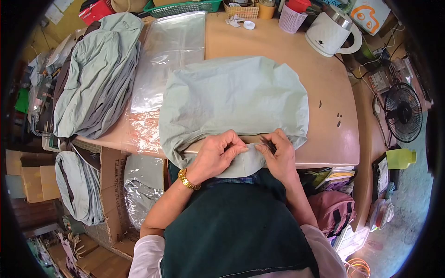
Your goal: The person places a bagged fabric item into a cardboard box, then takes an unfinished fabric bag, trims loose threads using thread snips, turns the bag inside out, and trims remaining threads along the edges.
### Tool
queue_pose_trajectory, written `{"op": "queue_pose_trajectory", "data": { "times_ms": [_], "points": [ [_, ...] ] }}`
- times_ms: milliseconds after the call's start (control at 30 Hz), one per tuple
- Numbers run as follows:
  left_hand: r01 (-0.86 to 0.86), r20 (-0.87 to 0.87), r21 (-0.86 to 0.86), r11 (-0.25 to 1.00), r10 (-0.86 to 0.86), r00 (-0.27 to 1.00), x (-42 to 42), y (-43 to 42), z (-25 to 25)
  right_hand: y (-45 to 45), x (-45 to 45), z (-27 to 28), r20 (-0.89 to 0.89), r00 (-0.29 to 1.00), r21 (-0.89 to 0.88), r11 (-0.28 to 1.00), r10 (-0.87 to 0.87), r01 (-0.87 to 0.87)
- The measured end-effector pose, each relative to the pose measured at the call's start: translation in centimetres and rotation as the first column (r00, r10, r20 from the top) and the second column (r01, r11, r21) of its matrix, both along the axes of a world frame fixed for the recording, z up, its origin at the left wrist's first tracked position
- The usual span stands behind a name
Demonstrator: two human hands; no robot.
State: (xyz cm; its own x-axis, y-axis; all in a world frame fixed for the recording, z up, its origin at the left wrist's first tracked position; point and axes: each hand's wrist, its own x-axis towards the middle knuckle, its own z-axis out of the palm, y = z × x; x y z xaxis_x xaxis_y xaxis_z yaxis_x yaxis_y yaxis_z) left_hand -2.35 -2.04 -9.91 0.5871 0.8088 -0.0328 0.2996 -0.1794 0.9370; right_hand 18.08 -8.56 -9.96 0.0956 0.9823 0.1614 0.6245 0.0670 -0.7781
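So the pale grey-green fabric piece is spread at 12 o'clock on the table, with its open side at 6 o'clock and a near flap dipping over the table's front edge. Looks like close-up edge work to me, probably checking or trimming the stitching on that flap.

The left hand has thumb and index fingertips pinched on the flap's upper edge. The right hand is curled just beside it at about 1 o'clock, thumb meeting the cloth, with a dark slim tool in its fingers. Might be thread snips, but the tips are too hidden to tell.

Imo the next move calls for the left pinch to keep that edge taut and the tool's tips to stay off the cloth, since 1 careless nip could make a hole. The similar fabric pile at 10 o'clock and clear plastic bags at 11 o'clock are well out of the way.
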Motion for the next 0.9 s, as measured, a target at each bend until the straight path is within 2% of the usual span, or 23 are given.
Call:
{"op": "queue_pose_trajectory", "data": {
  "times_ms": [33,100,167,333,367,433,533,633,700,733,767,833,867,900],
  "points": [
    [0.003,-0.001,0.002,1.0,-0.003,1.0,0.1,0.1,-0.1,0.1,-0.1,0.0,-0.049,0.998,0.042,0.998,-0.04,0.043],
    [-0.02,0.183,-0.221,0.975,0.061,0.981,0.1,0.4,-0.5,0.2,-0.8,1.1,-0.058,0.995,0.109,0.991,-0.076,0.082],
    [-0.006,0.217,-0.238,0.971,0.059,0.974,0.1,0.7,-1.4,-0.1,-1.0,2.1,-0.069,0.992,0.174,0.978,-0.108,0.119],
    [0.02,0.263,-0.307,0.952,0.065,0.962,0.2,0.7,-1.1,-1.3,-1.5,2.6,0.126,0.992,0.167,0.985,0.026,-0.047],
    [0.016,0.265,-0.291,0.957,0.064,0.962,0.2,0.6,-1.1,-1.3,-1.6,2.6,0.127,0.992,0.167,0.985,0.025,-0.046],
    [0.01,0.266,-0.273,0.962,0.065,0.962,0.1,0.6,-0.8,-1.1,-1.9,2.5,0.012,1.0,0.118,0.993,-0.019,0.018],
    [-0.012,0.18,-0.258,0.966,0.061,0.982,0.0,0.4,-0.6,-1.0,-2.2,2.8,-0.019,1.0,0.135,0.991,-0.011,0.013],
    [0.002,0.239,-0.257,0.966,0.061,0.969,0.1,0.2,-0.8,-1.1,-2.4,2.9,0.041,0.998,0.152,0.987,-0.053,0.047],
    [0.012,0.162,-0.223,0.975,0.025,0.987,0.0,0.0,-0.3,-1.5,-2.3,2.8,0.063,0.998,0.131,0.991,-0.019,0.011],
    [0.003,0.236,-0.169,0.986,0.038,0.971,0.4,-0.3,-1.1,-1.6,-2.3,2.6,0.085,0.996,0.105,0.994,0.008,-0.017],
    [-0.017,0.227,-0.164,0.986,0.055,0.972,0.3,-0.6,-1.1,-1.5,-2.3,2.3,0.076,0.997,0.11,0.993,0.026,-0.035],
    [0.034,0.073,-0.074,0.997,-0.029,0.997,-0.3,-1.0,0.7,-1.0,-2.0,0.9,0.078,0.997,0.135,0.991,-0.022,0.011],
    [0.025,0.135,0.1,0.995,-0.039,0.99,-0.7,-1.6,1.6,-0.6,-1.6,-0.3,-0.001,0.997,0.056,0.995,-0.077,0.077],
    [0.013,0.13,0.103,0.995,-0.027,0.991,-1.6,-2.2,2.3,-0.1,-1.1,-0.6,-0.006,0.998,0.059,0.996,-0.065,0.065]
  ]
}}
